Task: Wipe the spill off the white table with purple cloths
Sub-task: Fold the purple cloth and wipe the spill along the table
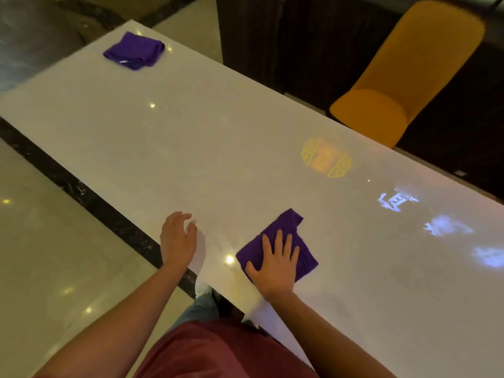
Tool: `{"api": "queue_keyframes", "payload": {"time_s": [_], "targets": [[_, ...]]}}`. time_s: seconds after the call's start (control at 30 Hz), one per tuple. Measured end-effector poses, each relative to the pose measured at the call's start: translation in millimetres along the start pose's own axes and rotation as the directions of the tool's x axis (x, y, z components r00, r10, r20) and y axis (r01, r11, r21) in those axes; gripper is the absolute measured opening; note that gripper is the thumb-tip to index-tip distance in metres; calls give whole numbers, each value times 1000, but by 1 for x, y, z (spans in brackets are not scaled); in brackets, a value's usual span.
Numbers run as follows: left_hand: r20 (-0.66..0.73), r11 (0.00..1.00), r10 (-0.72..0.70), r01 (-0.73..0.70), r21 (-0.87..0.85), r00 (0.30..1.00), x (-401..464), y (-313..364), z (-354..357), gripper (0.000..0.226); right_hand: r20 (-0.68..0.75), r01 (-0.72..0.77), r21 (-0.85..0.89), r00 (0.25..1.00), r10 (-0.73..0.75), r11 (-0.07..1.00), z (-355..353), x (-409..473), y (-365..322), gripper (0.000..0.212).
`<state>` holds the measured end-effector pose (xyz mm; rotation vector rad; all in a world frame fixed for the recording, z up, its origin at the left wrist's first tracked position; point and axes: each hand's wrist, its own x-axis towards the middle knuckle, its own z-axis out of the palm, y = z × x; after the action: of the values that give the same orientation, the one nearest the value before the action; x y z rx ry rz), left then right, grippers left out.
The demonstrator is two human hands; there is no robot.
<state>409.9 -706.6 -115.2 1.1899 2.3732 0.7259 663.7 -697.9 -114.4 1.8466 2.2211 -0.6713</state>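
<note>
A long white table (191,137) runs from the near right to the far left. My right hand (275,264) lies flat, fingers spread, pressing a folded purple cloth (286,230) onto the table near its front edge. My left hand (177,240) hovers at the table's near edge to the left of that cloth, fingers loosely apart, holding nothing. Between the two hands a wet sheen (227,255) glints on the surface. A second folded purple cloth (135,50) rests at the table's far left end, well out of reach of both hands.
An orange chair (403,75) stands across the table at the far right. Coloured light reflections (326,158) lie on the table's right half. A dark marble strip (81,192) and pale glossy floor run along the table's near side.
</note>
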Motion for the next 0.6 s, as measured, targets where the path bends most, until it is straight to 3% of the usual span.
{"api": "queue_keyframes", "payload": {"time_s": [0.13,0.4,0.5,0.6], "targets": [[184,994,-91,80,70,979,-6,-30,-18,26,16,151,-50,989,-150,987,3,18,-44,86],[248,945,-278,311,-104,928,4,-30,-45,23,108,274,-143,959,-260,951,-1,40,-150,69],[340,893,-349,420,-162,873,11,-45,-57,19,128,296,-163,952,-277,941,-9,51,-190,57],[465,843,-355,493,-216,811,24,-53,-78,22,123,299,-54,949,-291,953,-18,69,-222,54]]}}
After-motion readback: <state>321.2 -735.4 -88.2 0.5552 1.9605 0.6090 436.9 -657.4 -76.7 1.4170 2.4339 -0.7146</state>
